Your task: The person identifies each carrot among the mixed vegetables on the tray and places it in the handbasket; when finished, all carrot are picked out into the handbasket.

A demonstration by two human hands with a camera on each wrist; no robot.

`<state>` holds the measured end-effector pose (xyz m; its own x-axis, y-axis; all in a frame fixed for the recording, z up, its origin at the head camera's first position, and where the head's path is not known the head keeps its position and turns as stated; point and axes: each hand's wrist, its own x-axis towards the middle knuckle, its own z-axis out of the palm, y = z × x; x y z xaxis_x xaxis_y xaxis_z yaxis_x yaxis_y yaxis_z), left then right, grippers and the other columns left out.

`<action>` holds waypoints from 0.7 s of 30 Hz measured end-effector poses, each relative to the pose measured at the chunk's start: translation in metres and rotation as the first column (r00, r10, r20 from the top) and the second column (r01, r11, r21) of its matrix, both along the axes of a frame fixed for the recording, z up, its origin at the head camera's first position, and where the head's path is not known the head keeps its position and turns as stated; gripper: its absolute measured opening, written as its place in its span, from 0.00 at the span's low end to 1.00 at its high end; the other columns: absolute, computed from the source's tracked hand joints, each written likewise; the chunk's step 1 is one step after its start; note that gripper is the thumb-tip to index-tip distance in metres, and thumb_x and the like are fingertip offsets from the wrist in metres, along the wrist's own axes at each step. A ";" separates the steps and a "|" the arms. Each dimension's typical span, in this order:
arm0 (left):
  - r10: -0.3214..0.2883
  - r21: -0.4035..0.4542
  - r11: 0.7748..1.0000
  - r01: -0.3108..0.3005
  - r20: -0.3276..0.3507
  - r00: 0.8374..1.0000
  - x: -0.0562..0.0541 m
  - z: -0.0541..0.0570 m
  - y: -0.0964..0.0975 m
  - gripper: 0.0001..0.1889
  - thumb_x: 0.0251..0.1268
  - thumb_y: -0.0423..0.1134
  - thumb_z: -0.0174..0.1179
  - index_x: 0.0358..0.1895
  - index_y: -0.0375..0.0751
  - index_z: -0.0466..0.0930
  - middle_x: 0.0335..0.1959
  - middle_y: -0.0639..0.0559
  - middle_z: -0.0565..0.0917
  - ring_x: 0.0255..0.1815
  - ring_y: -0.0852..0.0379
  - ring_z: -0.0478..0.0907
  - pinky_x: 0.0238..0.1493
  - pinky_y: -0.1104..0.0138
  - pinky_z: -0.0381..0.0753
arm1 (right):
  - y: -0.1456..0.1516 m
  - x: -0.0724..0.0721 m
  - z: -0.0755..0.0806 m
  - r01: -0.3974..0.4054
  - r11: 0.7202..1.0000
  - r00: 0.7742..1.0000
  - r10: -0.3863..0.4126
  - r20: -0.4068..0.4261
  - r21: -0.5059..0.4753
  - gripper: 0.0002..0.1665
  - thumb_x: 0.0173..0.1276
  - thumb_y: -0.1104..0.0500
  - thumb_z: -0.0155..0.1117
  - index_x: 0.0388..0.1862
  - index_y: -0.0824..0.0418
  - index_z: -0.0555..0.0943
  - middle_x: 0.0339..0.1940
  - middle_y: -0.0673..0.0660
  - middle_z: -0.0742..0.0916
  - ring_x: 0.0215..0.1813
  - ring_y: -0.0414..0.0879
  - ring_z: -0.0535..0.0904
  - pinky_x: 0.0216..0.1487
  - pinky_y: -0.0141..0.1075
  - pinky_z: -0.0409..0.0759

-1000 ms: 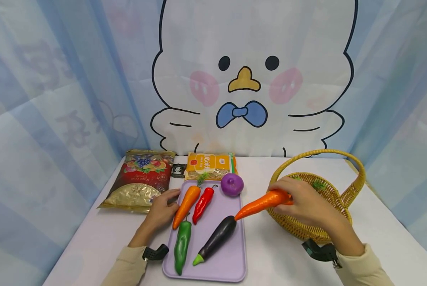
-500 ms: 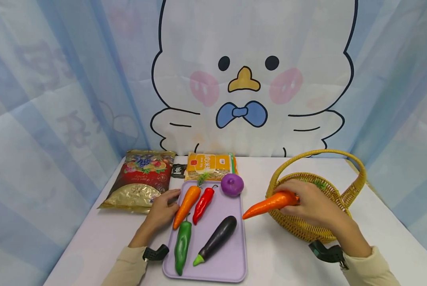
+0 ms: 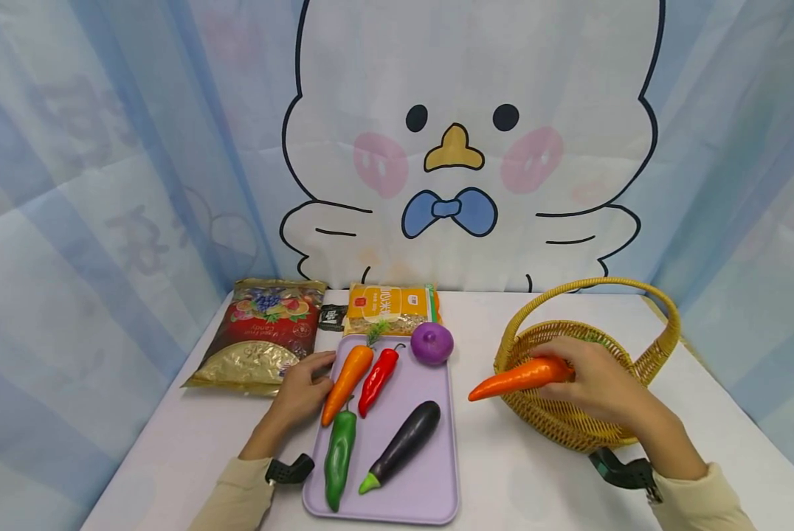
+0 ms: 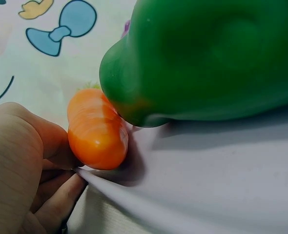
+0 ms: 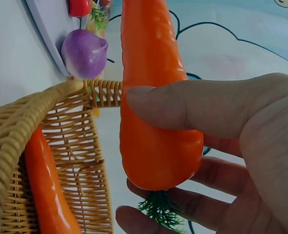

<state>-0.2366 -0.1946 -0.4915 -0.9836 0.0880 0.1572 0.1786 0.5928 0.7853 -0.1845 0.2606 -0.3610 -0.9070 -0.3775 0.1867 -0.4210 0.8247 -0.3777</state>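
My right hand (image 3: 592, 380) holds an orange carrot (image 3: 519, 378) by its thick end, over the left side of the yellow wicker basket (image 3: 559, 424). Its green tuft shows below the fingers in the right wrist view, where another carrot (image 5: 49, 187) lies inside the basket. At the left rim of the lilac tray (image 3: 426, 483), my left hand (image 3: 302, 389) pinches the edge, thumb side above and fingers beneath. On the tray lie a carrot (image 3: 348, 383), a red chili pepper (image 3: 378, 382), a green pepper (image 3: 340, 459) and an eggplant (image 3: 406, 442). A purple onion (image 3: 432, 344) sits at the far right corner.
A red and gold candy bag (image 3: 260, 335) lies left of the tray. Behind the tray are a yellow food packet (image 3: 392, 308) and a small black packet (image 3: 332, 317). The basket's tall handle (image 3: 589, 282) arches above it. A printed curtain (image 3: 450, 74) hangs behind the table.
My right hand has moved to the right with the carrot, whose tip has gone from beside the eggplant to clear of the tray. The left hand stays where it was.
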 end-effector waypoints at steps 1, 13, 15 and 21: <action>0.000 0.000 1.000 0.000 0.005 1.000 0.000 0.000 0.000 0.26 0.59 0.28 0.58 0.64 0.32 0.79 0.66 0.40 0.79 0.68 0.41 0.74 0.69 0.48 0.72 | 0.001 0.000 0.000 0.005 1.000 1.000 -0.005 0.003 0.001 0.29 0.52 0.58 0.81 0.55 0.59 0.84 0.48 0.52 0.87 0.43 0.48 0.78 0.46 0.48 0.78; -0.005 -0.005 1.000 0.006 0.023 1.000 0.000 0.001 0.000 0.26 0.61 0.29 0.59 0.65 0.33 0.79 0.66 0.40 0.79 0.69 0.41 0.73 0.70 0.49 0.71 | 0.016 -0.003 -0.001 0.052 0.998 0.997 -0.050 0.064 -0.022 0.30 0.54 0.59 0.80 0.57 0.62 0.83 0.52 0.59 0.86 0.47 0.52 0.79 0.50 0.53 0.79; -0.007 -0.004 1.000 0.007 0.019 1.000 0.000 0.001 0.001 0.26 0.60 0.29 0.59 0.65 0.33 0.79 0.66 0.40 0.79 0.69 0.41 0.73 0.70 0.49 0.71 | 0.019 -0.003 -0.002 0.056 0.998 0.996 -0.054 0.064 -0.017 0.30 0.54 0.59 0.80 0.57 0.61 0.83 0.52 0.59 0.86 0.47 0.52 0.79 0.49 0.52 0.78; -0.001 -0.003 1.000 0.001 0.022 1.000 -0.001 0.000 0.000 0.26 0.60 0.29 0.58 0.65 0.33 0.79 0.67 0.40 0.78 0.69 0.41 0.73 0.70 0.48 0.71 | 0.027 -0.005 -0.004 0.068 0.998 0.995 -0.068 0.069 -0.006 0.30 0.55 0.58 0.79 0.57 0.62 0.83 0.50 0.59 0.86 0.46 0.52 0.78 0.46 0.48 0.77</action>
